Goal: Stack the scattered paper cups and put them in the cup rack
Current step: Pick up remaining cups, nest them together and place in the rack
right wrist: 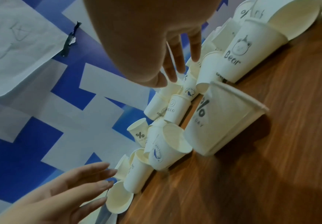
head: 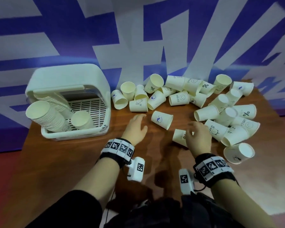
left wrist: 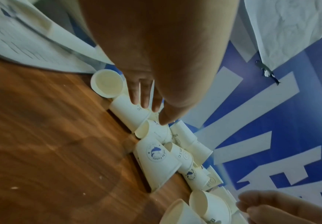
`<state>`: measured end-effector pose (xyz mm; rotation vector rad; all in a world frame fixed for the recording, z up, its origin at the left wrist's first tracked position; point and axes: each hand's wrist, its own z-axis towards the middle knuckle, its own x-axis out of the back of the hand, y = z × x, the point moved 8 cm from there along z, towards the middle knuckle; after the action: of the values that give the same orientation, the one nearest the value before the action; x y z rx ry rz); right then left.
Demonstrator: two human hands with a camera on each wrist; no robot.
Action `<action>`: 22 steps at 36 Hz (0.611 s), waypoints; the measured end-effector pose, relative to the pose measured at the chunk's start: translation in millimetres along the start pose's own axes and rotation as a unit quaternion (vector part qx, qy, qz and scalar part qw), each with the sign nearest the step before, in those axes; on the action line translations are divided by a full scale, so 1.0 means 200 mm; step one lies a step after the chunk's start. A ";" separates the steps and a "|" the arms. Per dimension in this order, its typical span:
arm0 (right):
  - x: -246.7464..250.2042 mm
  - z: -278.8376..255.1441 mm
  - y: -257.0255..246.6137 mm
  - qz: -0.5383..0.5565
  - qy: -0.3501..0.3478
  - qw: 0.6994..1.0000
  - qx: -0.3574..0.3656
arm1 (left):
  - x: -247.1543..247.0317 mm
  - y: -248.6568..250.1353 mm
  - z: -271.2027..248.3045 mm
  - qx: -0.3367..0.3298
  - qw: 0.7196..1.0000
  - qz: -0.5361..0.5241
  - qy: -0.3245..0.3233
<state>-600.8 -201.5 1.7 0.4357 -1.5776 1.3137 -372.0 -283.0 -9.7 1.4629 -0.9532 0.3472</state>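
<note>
Right hand [head: 198,137] grip looks loose, fingers spread over a tipped cup [head: 179,137], maybe touching, hard to tell. Left hand [head: 136,127] is open, empty, with a dolphin-logo cup [head: 162,119] lying just right of it, mouth pointing right. Other cups read "HELLO", "Bear", "%". Cup rack [head: 69,102] sits left on the counter [head: 59,162].

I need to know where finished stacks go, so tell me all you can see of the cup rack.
The cup rack is a white, plastic-looking box with a rounded hood, open front and slatted floor. It stands on the wooden table at the far left, against the backdrop. A long cup stack leans inside, a shorter one beside it.
</note>
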 end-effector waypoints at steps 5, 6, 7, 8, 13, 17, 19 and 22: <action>0.02 0.02 0.18 -0.034 -0.021 0.994 -0.097 | -0.10 0.10 0.09 -0.022 0.999 0.028 -0.018; 0.02 0.02 0.21 -0.032 -0.032 0.993 -0.111 | -0.12 0.12 0.11 -0.023 0.999 0.036 -0.021; 0.01 0.02 0.24 -0.028 -0.047 0.991 -0.126 | -0.14 0.13 0.13 -0.024 0.998 0.044 -0.022; 0.00 0.02 0.26 -0.019 -0.066 0.988 -0.140 | -0.17 0.14 0.15 -0.026 0.998 0.051 -0.025; -0.07 0.01 0.32 0.016 -0.139 0.981 -0.132 | -0.27 0.17 0.23 -0.036 0.995 0.080 -0.045; -0.10 0.02 0.30 0.021 -0.178 0.979 -0.097 | -0.34 0.17 0.28 -0.041 0.988 0.132 -0.066; -0.12 0.04 0.29 0.034 -0.183 0.978 -0.095 | -0.38 0.17 0.30 -0.043 0.982 0.165 -0.080; -0.14 0.05 0.31 0.057 -0.189 0.976 -0.094 | -0.44 0.18 0.32 -0.059 0.974 0.197 -0.097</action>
<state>-640.9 -198.3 -53.0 0.5039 -2.0523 1.1979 -473.4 -308.2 -59.2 1.2099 -1.4048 0.4313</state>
